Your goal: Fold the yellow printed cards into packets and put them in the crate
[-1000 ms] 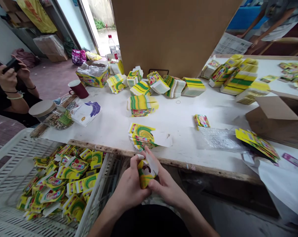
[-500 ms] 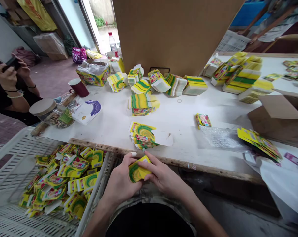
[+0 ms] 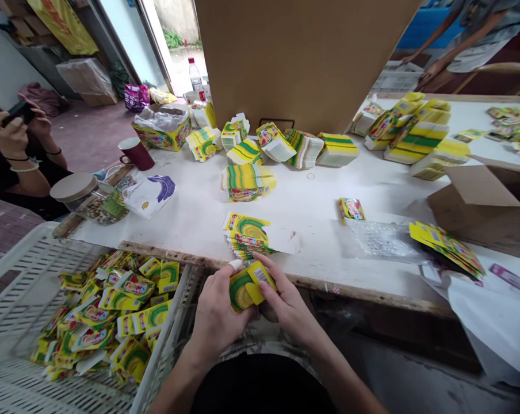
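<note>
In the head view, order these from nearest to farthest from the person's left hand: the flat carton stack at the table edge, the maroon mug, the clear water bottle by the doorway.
From the left hand:
1. Flat carton stack, just ahead at the table's near edge.
2. Maroon mug, far left on the table.
3. Water bottle, beyond the table's far end by the doorway.

Daylight enters through an open doorway (image 3: 178,34) onto a reddish floor (image 3: 91,132). A white worktable (image 3: 316,201) with a worn wooden edge fills the room; a tall cardboard sheet (image 3: 303,57) stands behind it, and a white plastic crate (image 3: 22,259) sits alongside.
</note>
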Demonstrator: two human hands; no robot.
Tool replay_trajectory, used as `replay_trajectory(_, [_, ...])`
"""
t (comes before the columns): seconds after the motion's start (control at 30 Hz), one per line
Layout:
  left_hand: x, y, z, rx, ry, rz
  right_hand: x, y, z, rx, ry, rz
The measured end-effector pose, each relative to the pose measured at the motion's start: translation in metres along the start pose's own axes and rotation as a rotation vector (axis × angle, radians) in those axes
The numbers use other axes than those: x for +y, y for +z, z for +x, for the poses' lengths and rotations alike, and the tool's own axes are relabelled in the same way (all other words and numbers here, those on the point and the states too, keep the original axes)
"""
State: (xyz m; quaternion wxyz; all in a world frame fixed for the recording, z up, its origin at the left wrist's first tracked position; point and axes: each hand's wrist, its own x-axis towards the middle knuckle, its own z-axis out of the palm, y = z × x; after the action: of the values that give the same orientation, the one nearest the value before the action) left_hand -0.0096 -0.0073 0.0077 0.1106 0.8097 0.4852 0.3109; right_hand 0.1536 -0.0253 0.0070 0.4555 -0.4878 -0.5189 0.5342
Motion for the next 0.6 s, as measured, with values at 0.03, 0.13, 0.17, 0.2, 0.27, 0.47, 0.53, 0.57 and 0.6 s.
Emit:
replay_trajectory(0.03, [-0.001, -0.001, 0.002, 0.0, 0.008, 0.01, -0.002, -0.002, 0.001, -0.011, 0.011, 0.014])
replay_trajectory(0.13, [-0.002, -0.003, 0.006, -0.008, 0.086, 0.04, -0.009, -0.012, 0.004, -0.062, 0.052, 0.069])
replay_trajectory(0.17, [-0.002, -0.003, 0.007, -0.018, 0.111, 0.04, -0.011, -0.014, 0.006, -0.093, 0.064, 0.081])
replay_trajectory(0.2, [-0.001, -0.002, 0.007, -0.032, 0.134, 0.036, -0.012, -0.017, 0.007, -0.124, 0.073, 0.084])
replay_trajectory(0.27, [0.0, -0.001, 0.007, -0.049, 0.156, 0.039, -0.014, -0.019, 0.009, -0.145, 0.085, 0.051])
replay_trajectory(0.47, [0.001, 0.002, 0.007, -0.017, 0.183, 0.102, -0.013, -0.011, 0.011, -0.055, 0.102, -0.019])
replay_trajectory(0.53, [-0.001, 0.001, 0.007, -0.033, 0.182, 0.092, -0.012, -0.01, 0.012, -0.056, 0.145, 0.068])
replay_trajectory(0.57, [-0.002, 0.001, 0.008, -0.048, 0.176, 0.077, -0.012, -0.01, 0.012, -0.067, 0.16, 0.111])
replay_trajectory(0.6, [-0.003, 0.0, 0.008, -0.057, 0.173, 0.062, -0.012, -0.011, 0.012, -0.085, 0.167, 0.143])
